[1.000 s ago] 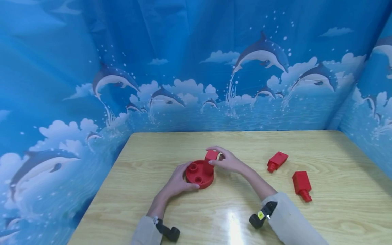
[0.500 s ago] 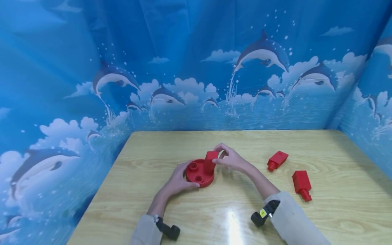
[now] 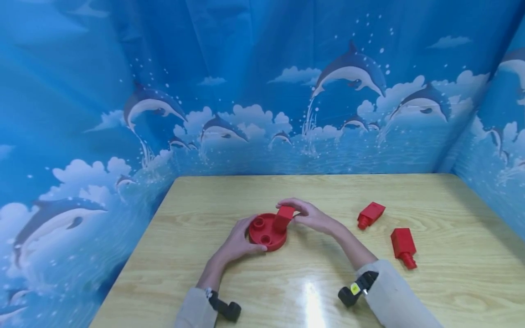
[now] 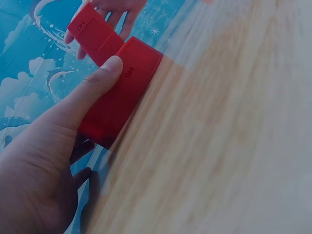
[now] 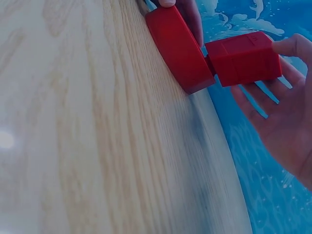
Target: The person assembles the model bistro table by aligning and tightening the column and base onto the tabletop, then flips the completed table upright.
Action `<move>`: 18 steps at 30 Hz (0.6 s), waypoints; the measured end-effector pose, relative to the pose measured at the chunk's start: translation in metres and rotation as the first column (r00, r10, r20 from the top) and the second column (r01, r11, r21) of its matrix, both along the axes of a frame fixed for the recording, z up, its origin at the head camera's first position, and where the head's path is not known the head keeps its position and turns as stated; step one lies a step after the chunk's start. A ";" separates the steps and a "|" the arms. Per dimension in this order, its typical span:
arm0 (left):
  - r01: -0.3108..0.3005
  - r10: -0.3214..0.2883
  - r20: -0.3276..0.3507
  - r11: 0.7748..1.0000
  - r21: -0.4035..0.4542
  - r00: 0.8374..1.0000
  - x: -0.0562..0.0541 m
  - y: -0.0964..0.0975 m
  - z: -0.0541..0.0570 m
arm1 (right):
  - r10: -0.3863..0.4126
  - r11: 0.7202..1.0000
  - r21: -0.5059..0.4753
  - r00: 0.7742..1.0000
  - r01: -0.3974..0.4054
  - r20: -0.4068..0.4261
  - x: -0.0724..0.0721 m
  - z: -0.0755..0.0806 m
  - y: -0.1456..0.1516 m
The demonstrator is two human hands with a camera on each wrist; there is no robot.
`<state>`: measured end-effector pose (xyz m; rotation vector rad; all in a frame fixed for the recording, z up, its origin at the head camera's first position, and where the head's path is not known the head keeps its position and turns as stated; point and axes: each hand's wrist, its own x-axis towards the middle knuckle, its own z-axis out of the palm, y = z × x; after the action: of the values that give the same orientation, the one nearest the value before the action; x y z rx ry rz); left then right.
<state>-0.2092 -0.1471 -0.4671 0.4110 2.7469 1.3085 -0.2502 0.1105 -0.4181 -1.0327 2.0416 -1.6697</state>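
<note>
A round red base (image 3: 276, 246) with a raised rim and ring-shaped sockets lies on the table. My left hand (image 3: 238, 241) grips its left side, and the thumb presses on the wall marked 146 in the left wrist view. Standing in the base's right-hand socket is a red square block (image 3: 284, 218), marked 147. It leans a little to the right in the head view. My right hand (image 3: 312, 218) holds its upper end, with the thumb on one side and the fingers around the other. In the right wrist view, a narrow neck shows between the block (image 5: 246, 59) and the base (image 5: 178, 51).
Two more red blocks with threaded ends lie on the right of the table: one farther back (image 3: 372, 213), the other (image 3: 404, 243) nearer. A blue dolphin-print curtain (image 3: 246, 91) stands behind the wooden table (image 3: 217, 196).
My right fingers have shifted their hold around the block's top, pulling back and then closing on it again. The block has turned and now leans more rightward. My left hand and the base stay put.
</note>
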 end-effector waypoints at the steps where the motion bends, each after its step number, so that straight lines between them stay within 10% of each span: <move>1: -0.001 0.001 -0.001 1.000 0.000 1.000 0.000 0.000 0.000 | 0.005 1.000 0.009 1.000 -0.005 -0.003 0.000 0.000 0.001; 11: -0.002 0.002 0.011 1.000 -0.005 1.000 0.002 -0.001 0.000 | -0.201 0.966 0.145 0.975 0.214 -0.095 0.009 -0.003 -0.011; 18: 0.020 -0.020 -0.012 1.000 0.006 1.000 0.002 -0.001 0.001 | -0.149 0.975 0.136 0.974 0.173 -0.172 0.010 0.000 -0.017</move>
<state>-0.2075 -0.1477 -0.4662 0.4467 2.7420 1.3140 -0.2405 0.0936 -0.4184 -1.0027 2.3729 -1.5202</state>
